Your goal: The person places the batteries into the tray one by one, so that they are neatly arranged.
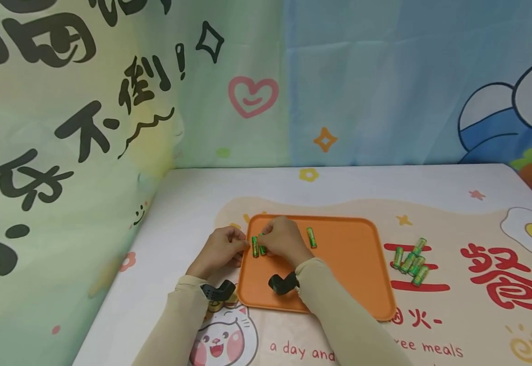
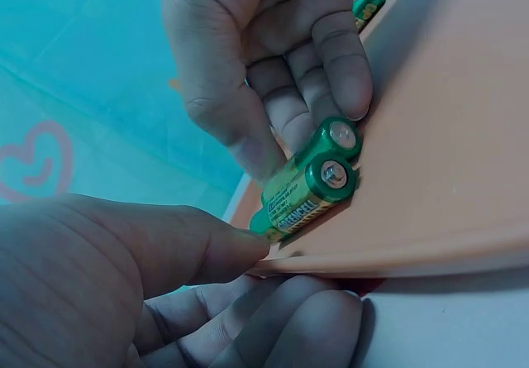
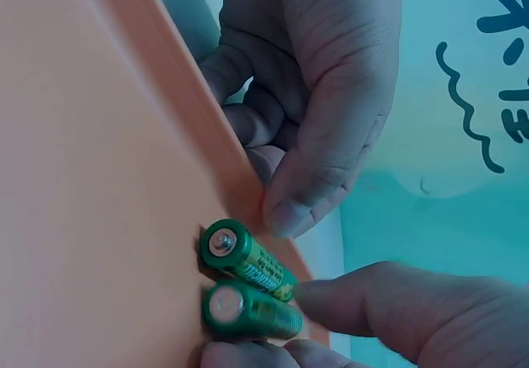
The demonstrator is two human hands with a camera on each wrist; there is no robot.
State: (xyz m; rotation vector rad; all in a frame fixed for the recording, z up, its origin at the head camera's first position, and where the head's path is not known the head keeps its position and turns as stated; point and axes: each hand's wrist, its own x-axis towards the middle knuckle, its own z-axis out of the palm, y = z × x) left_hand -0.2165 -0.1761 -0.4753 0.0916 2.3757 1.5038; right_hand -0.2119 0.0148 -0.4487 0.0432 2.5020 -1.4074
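Observation:
Two green batteries lie side by side at the left end of an orange tray [image 1: 339, 274]. My left hand [image 1: 220, 251] is at the tray's left rim, its thumb over the rim beside the outer battery [image 2: 302, 194] and its other fingers curled outside and below the rim. From above, my right hand [image 1: 285, 241] holds the inner battery [image 3: 252, 310] between thumb and fingers; its thumb tip is also close to the outer battery's end. A third green battery [image 1: 311, 237] lies apart on the tray, right of my right hand.
Several more green batteries [image 1: 416, 263] lie in a loose cluster on the printed tablecloth [image 1: 467, 223], right of the tray. Printed cloth walls [image 1: 366, 91] stand at the back and left of the table. Both wrists carry black camera mounts [image 1: 283, 283].

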